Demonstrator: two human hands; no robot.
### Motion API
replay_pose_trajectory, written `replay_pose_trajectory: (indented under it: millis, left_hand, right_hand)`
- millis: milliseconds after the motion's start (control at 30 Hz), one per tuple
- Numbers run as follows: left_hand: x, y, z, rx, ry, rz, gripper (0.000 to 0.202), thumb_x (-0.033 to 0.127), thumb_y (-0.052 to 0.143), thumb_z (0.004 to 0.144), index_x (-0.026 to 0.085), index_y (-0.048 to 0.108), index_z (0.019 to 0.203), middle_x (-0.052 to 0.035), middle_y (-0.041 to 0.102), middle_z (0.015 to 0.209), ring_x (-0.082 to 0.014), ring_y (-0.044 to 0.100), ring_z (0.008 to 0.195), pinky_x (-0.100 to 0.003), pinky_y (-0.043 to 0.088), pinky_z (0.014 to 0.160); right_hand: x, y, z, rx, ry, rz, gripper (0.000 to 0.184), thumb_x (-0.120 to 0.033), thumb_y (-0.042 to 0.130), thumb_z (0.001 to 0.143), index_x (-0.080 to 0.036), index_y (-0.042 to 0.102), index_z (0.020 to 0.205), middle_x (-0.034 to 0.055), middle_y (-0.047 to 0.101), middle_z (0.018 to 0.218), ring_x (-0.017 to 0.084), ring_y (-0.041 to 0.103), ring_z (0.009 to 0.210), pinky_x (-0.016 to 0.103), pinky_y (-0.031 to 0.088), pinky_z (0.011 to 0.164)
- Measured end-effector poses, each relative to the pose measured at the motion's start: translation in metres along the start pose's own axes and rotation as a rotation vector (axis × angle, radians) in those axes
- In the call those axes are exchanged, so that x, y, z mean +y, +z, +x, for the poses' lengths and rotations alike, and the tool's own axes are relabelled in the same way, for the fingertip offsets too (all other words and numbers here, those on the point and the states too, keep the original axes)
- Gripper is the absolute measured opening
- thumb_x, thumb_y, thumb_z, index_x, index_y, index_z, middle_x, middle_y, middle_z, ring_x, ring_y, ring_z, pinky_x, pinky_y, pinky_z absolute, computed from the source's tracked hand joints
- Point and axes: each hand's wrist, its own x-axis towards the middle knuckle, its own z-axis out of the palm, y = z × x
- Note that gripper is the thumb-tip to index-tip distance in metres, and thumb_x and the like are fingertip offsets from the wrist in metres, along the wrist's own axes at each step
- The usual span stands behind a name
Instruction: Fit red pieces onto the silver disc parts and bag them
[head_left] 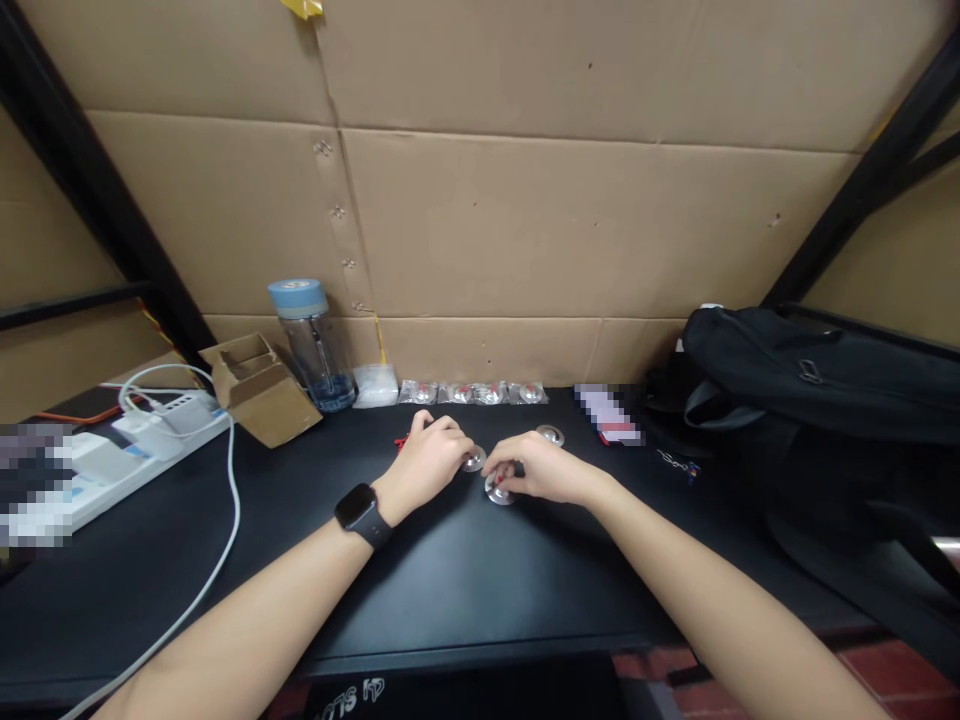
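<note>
My left hand (431,458), with a dark watch (361,512) on the wrist, has its fingers curled down onto a small silvery metal disc (474,461) with a raised middle, like a finger cymbal. Beside it, my right hand (538,470) is closed at the fingertips on a second metal disc (498,493), which lies at the table surface with a bit of red at its middle. Behind the right hand a third metal disc (551,434) lies partly covered. Red cord (401,442) shows past the left hand.
Several bagged discs (491,393) line the cardboard wall beside a clear plastic packet (375,385). A blue-lidded bottle (311,345), open cardboard box (266,395) and power strip (142,450) with white cable stand left. A black bag (817,400) and chain (673,460) lie right.
</note>
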Motion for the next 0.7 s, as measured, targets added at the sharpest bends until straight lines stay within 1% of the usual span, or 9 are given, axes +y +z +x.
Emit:
replay_pose_trajectory:
  millis: [100,233,300,400,533,600,700]
  left_hand:
    - [0.001,0.001,-0.001,0.012,0.018,0.024,0.021,0.019,0.051,0.1,0.025,0.07,0.095,-0.0034,0.074,0.091,-0.0229,0.058,0.098,-0.044,0.025,0.089]
    - [-0.001,0.005,-0.002,0.027,0.027,0.084,0.02,0.02,0.051,0.102,0.023,0.07,0.094,-0.0044,0.071,0.089,-0.023,0.057,0.099,-0.044,0.025,0.088]
    - [-0.002,0.008,-0.002,0.036,0.019,0.115,0.02,0.02,0.052,0.102,0.022,0.069,0.092,-0.0048,0.07,0.088,-0.0234,0.056,0.099,-0.045,0.025,0.087]
    - [-0.003,0.009,-0.002,0.044,0.013,0.158,0.016,0.02,0.054,0.1,0.021,0.067,0.091,-0.0048,0.07,0.091,-0.0241,0.056,0.101,-0.045,0.025,0.087]
    - [-0.002,0.006,-0.001,0.061,0.007,0.192,0.017,0.019,0.051,0.101,0.02,0.064,0.092,-0.0049,0.071,0.094,-0.0244,0.056,0.101,-0.045,0.026,0.087]
    - [-0.001,0.004,-0.001,0.076,0.002,0.192,0.019,0.02,0.047,0.102,0.02,0.063,0.092,-0.0053,0.071,0.094,-0.0244,0.057,0.101,-0.046,0.026,0.087]
    - [0.001,0.001,-0.002,0.093,-0.004,0.186,0.021,0.021,0.045,0.103,0.02,0.062,0.092,-0.0052,0.07,0.095,-0.0244,0.057,0.101,-0.045,0.027,0.088]
  right_hand:
    - [0.004,-0.002,-0.001,0.008,0.016,0.006,0.029,-0.008,0.073,0.08,-0.021,0.076,0.106,0.0027,0.075,0.093,0.014,0.07,0.077,0.023,0.054,0.072]
    - [0.007,-0.008,-0.001,0.011,0.047,-0.044,0.027,-0.011,0.08,0.075,-0.019,0.077,0.101,0.003,0.076,0.09,0.014,0.068,0.072,0.021,0.052,0.067]
    - [0.008,-0.008,-0.001,0.015,0.08,-0.035,0.027,-0.011,0.082,0.073,-0.018,0.077,0.099,0.0025,0.077,0.085,0.014,0.069,0.072,0.021,0.052,0.068]
    - [0.009,-0.007,0.001,0.032,0.112,-0.012,0.025,-0.011,0.081,0.075,-0.018,0.077,0.098,0.002,0.077,0.079,0.015,0.071,0.073,0.022,0.052,0.069]
    - [0.011,-0.011,0.0,0.046,0.139,-0.033,0.02,-0.014,0.081,0.077,-0.018,0.077,0.096,0.0034,0.077,0.082,0.015,0.071,0.072,0.022,0.052,0.069]
    - [0.012,-0.015,-0.002,0.051,0.111,-0.102,0.019,-0.015,0.08,0.078,-0.018,0.078,0.096,0.0039,0.077,0.086,0.016,0.07,0.074,0.023,0.051,0.07]
    - [0.01,-0.022,-0.006,0.0,0.035,-0.191,0.016,-0.014,0.075,0.083,-0.021,0.079,0.097,0.0037,0.077,0.092,0.016,0.07,0.081,0.023,0.05,0.077]
